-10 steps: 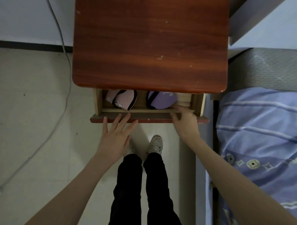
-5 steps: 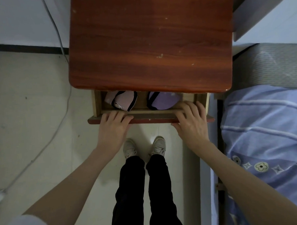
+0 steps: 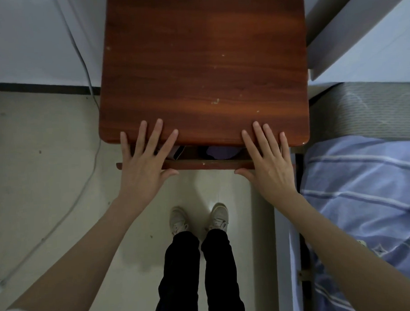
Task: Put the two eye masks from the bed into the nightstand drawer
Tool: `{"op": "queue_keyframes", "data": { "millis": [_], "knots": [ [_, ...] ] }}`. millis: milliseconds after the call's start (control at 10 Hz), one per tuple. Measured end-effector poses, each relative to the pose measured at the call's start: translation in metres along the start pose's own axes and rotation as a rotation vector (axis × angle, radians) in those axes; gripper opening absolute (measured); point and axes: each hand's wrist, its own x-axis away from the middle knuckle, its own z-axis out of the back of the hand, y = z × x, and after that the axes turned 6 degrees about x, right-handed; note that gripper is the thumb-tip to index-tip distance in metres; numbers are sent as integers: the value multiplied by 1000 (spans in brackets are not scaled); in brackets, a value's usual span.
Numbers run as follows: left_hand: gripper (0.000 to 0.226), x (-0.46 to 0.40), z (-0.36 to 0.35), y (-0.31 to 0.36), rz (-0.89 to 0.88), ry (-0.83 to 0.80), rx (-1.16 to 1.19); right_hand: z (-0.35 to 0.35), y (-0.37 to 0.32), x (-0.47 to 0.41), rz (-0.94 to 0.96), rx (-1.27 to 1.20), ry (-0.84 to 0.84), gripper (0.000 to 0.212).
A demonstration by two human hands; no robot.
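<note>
The red-brown nightstand (image 3: 202, 66) fills the top middle. Its drawer (image 3: 206, 164) sticks out only a narrow way below the top's front edge. Through the gap I see part of the purple eye mask (image 3: 219, 152) and a sliver of the pink eye mask (image 3: 178, 152); most of both is hidden under the top. My left hand (image 3: 144, 165) lies flat with fingers spread over the drawer's left front and the top's edge. My right hand (image 3: 269, 162) lies the same way on the right front, thumb under the drawer front. Neither hand holds anything.
The bed with a blue striped cover (image 3: 365, 195) lies right of the nightstand, its grey frame (image 3: 283, 246) beside my right arm. A white cable (image 3: 88, 90) runs down the wall and across the floor at left. My legs and shoes (image 3: 199, 219) stand below the drawer.
The drawer has slid inward, so the gap showing the masks has narrowed. Both hands went from resting on the drawer front to flat, fingers spread, reaching over the nightstand's top edge.
</note>
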Motion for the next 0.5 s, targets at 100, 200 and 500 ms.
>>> {"op": "queue_keyframes", "data": {
  "millis": [100, 200, 500],
  "knots": [
    [91, -16, 5, 4, 54, -22, 22, 4, -6, -14, -80, -59, -21, 82],
    [86, -23, 5, 8, 97, -17, 49, 7, -12, -21, -150, -80, -32, 77],
    [81, -21, 1, 5, 88, -9, 87, 47, -9, -30, -399, -865, -70, 63]
  ]
}}
